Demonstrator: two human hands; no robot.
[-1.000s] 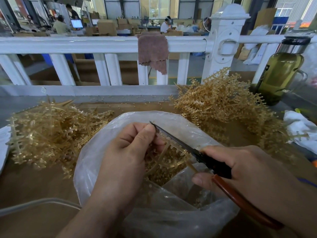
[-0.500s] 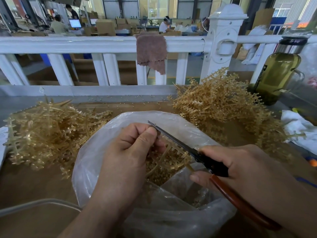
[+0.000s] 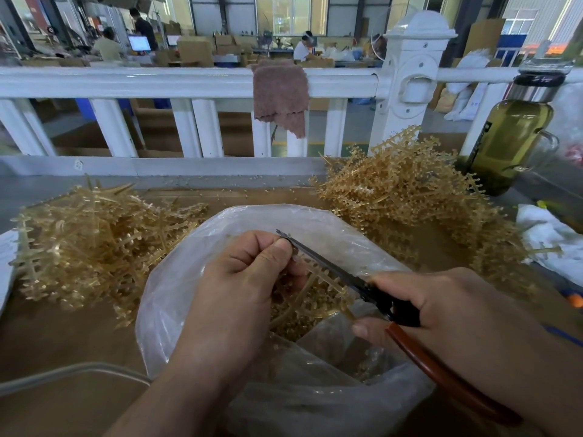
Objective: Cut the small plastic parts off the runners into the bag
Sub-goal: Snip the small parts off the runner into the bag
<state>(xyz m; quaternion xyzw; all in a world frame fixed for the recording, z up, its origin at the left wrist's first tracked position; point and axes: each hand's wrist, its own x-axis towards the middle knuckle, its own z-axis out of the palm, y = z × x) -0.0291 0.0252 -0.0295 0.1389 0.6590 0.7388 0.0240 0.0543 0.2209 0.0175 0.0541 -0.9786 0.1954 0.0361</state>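
Observation:
A clear plastic bag [image 3: 176, 298] lies open in the middle of the brown table, with loose amber parts [image 3: 296, 323] in its bottom. Over the bag's mouth my left hand [image 3: 239, 279] pinches an amber runner [image 3: 321, 279] with small parts along it. My right hand [image 3: 448, 310] grips scissors [image 3: 334, 266] with a red-brown handle. The dark blades lie nearly closed along the runner, tips at my left fingertips.
A heap of amber runners [image 3: 94, 238] lies on the left and a taller heap [image 3: 407, 190] at the back right. A bottle of green liquid [image 3: 508, 143] stands far right, white cloth [image 3: 549, 234] below it. A white railing [image 3: 157, 83] with a brown rag [image 3: 280, 96] runs behind.
The scissor blades have closed down along the runner. Both hands stay over the bag in nearly the same place.

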